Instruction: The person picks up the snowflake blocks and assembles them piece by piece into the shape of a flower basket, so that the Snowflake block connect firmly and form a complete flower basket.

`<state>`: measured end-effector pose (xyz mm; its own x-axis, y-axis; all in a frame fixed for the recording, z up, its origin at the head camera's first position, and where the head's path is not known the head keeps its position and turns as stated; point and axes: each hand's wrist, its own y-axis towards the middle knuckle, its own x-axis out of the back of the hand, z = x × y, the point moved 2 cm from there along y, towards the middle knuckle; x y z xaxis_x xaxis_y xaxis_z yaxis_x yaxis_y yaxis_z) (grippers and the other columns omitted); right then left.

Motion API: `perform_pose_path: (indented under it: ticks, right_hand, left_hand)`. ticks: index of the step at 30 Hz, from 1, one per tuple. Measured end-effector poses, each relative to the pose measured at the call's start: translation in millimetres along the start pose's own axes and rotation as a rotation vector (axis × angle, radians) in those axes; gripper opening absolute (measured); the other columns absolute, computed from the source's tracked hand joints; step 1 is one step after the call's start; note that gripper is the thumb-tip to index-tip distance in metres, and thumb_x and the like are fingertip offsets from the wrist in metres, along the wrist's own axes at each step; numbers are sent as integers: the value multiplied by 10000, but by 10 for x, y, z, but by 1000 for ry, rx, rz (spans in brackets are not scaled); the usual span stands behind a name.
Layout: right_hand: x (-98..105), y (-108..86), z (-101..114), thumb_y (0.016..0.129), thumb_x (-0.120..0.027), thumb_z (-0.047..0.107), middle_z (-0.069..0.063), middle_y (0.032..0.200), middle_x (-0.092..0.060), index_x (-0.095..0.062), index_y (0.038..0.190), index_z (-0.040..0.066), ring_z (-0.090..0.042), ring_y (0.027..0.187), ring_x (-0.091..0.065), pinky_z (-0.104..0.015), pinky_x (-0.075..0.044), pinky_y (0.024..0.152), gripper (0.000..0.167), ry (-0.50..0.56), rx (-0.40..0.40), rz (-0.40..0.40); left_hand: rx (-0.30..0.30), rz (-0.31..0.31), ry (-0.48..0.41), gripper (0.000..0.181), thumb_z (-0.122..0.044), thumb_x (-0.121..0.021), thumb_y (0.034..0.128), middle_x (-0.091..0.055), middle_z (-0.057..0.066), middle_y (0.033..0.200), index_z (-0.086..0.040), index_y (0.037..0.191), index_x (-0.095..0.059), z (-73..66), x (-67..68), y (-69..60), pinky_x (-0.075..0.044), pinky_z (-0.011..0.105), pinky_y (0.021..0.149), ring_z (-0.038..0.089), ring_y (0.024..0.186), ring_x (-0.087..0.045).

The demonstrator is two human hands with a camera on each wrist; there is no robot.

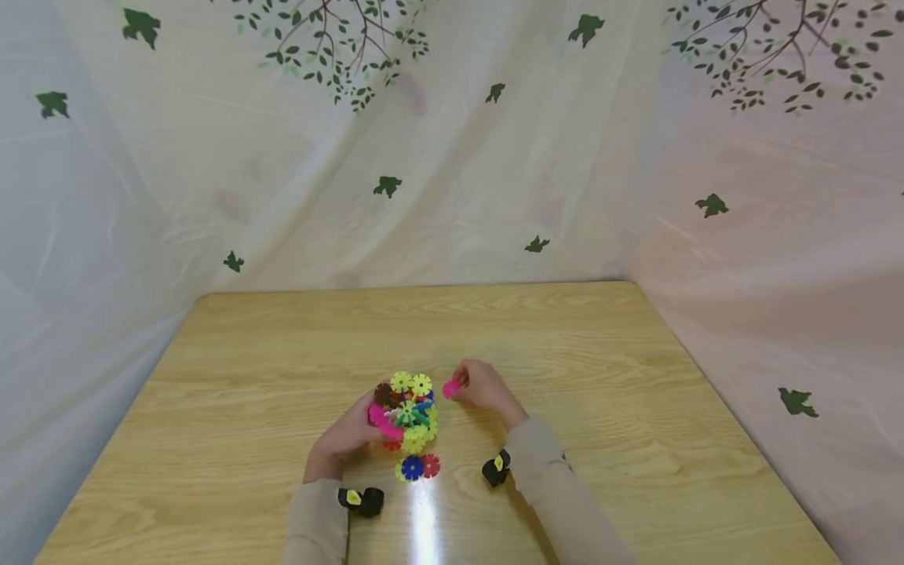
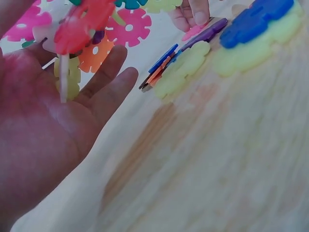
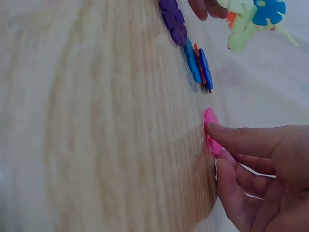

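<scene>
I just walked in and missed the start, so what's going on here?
At a wood-grain table, someone's left hand holds a multicoloured cluster of notched discs. Their right hand pinches a pink disc, apart from the cluster. A blue disc and a red disc lie on the table, on the cluster's near side.

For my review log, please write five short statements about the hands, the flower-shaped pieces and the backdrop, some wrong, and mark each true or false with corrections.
1. The right hand pinches a pink piece. True.
2. The left hand holds nothing. False: it holds a multicoloured cluster of joined pieces.
3. The pink piece is fixed to the cluster. False: it is apart from it.
4. In the left wrist view, a blue piece lies over a yellow piece. True.
5. The backdrop is plain. False: it shows leafy branches and green birds.
</scene>
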<state>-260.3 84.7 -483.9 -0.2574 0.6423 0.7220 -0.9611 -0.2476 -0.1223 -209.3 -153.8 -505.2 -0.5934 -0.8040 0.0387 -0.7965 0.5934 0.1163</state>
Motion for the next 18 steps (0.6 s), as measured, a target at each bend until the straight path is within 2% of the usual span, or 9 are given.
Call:
perform_pose_path:
  ticks: [6, 11, 18]
  right_hand:
    - [-50, -83, 35, 839, -705, 19, -81, 866, -654, -639, 910, 18, -162, 791, -593, -248, -532, 700, 97, 31, -9, 41]
    - [-67, -127, 57, 852, -633, -39, -109, 888, -676, -672, 938, -10, -172, 805, -611, -244, -541, 695, 99, 7, 25, 55]
    - [-61, -201, 88, 886, -583, -53, -116, 865, -677, -693, 949, -32, -108, 631, -509, -179, -438, 530, 128, 14, 53, 83]
  left_hand:
    - [1, -4, -1, 817, -55, -726, 810, -485, 281, 1373, 57, 1473, -262, 11, 12, -16, -447, 164, 1009, 42, 1134, -580]
    - [-3, -27, -2, 828, -64, -734, 803, -454, 334, 1377, 76, 1467, -259, 0, 12, -26, -450, 153, 995, 20, 1120, -578]
    - [-15, -32, -4, 830, -44, -725, 797, -426, 376, 1380, 92, 1464, -251, -17, -2, -16, -447, 142, 993, 4, 1114, -579]
